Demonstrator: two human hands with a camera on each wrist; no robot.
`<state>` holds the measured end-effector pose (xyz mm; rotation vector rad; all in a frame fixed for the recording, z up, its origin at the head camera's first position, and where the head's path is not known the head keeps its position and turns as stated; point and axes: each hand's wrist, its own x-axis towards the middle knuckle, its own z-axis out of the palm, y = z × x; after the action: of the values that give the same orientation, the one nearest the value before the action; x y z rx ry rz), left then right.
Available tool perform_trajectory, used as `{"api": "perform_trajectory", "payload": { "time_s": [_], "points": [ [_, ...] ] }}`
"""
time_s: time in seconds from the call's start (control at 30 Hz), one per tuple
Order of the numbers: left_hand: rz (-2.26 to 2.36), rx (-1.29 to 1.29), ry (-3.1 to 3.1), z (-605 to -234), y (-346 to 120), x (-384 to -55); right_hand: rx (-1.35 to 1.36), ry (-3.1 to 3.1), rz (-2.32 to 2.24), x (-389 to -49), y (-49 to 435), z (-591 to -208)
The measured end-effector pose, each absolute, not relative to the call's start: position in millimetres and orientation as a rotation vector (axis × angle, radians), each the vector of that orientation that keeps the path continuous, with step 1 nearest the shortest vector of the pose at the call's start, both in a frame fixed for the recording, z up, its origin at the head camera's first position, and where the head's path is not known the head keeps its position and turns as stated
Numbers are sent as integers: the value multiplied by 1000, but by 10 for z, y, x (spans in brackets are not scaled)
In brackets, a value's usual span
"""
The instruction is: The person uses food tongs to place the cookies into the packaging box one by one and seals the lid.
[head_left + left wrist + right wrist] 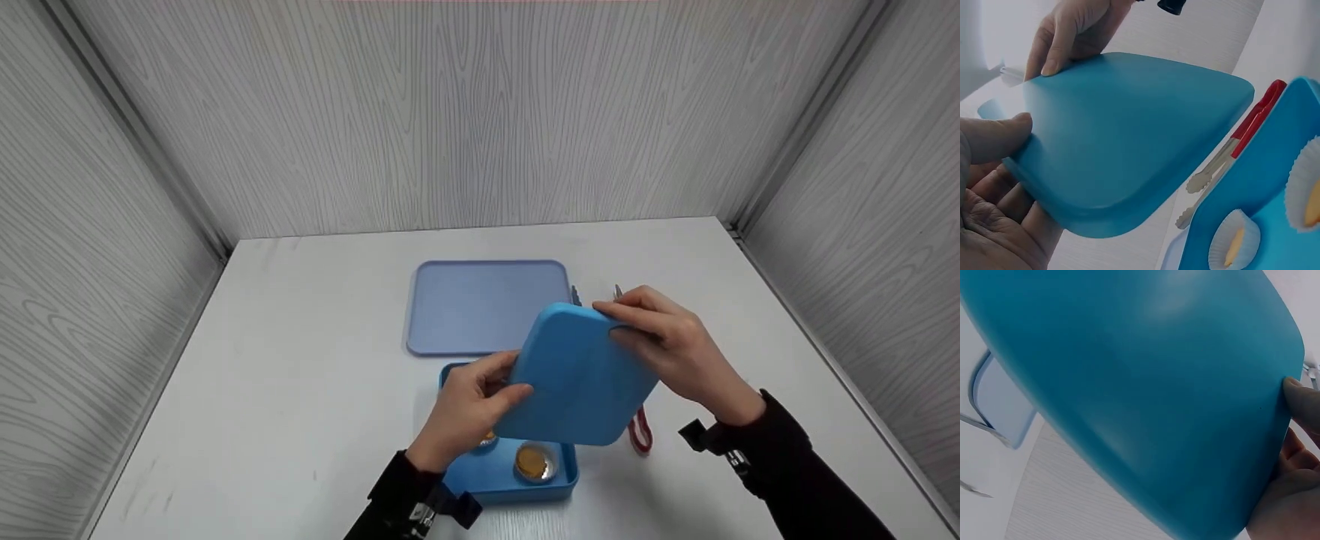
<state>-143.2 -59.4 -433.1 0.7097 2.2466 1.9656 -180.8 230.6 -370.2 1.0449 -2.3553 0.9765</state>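
A smooth blue lid (581, 379) with rounded corners is tilted in the air between both hands. At its left edge my left hand (472, 405) pinches it, thumb on the upper face and fingers underneath. My right hand (675, 341) grips the upper right edge. Beneath the lid stands a blue box (510, 495), partly covered by the lid and left hand in the head view. Inside it are small cakes in pleated cups, one cake (535, 461) near the front right corner and another cake (1235, 247) seen from the left wrist.
A pale blue-lavender tray (487, 304) lies flat behind the box. Red-handled metal tongs (641, 431) lie right of the box, mostly hidden under the lid in the head view. Grey wood-grain panels (465, 112) enclose the white table (300, 360) at the back and sides.
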Motion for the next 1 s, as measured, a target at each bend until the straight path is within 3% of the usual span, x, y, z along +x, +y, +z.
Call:
{"api": "perform_trajectory", "payload": {
  "time_s": [0.4, 1.0],
  "points": [
    [2141, 479, 2197, -4309, -794, -1286, 811, -2425, 1185, -1849, 2259, -3930],
    [2391, 84, 1886, -4345, -988, -1248, 564, -2703, 1863, -1690, 2121, -4321]
  ]
}}
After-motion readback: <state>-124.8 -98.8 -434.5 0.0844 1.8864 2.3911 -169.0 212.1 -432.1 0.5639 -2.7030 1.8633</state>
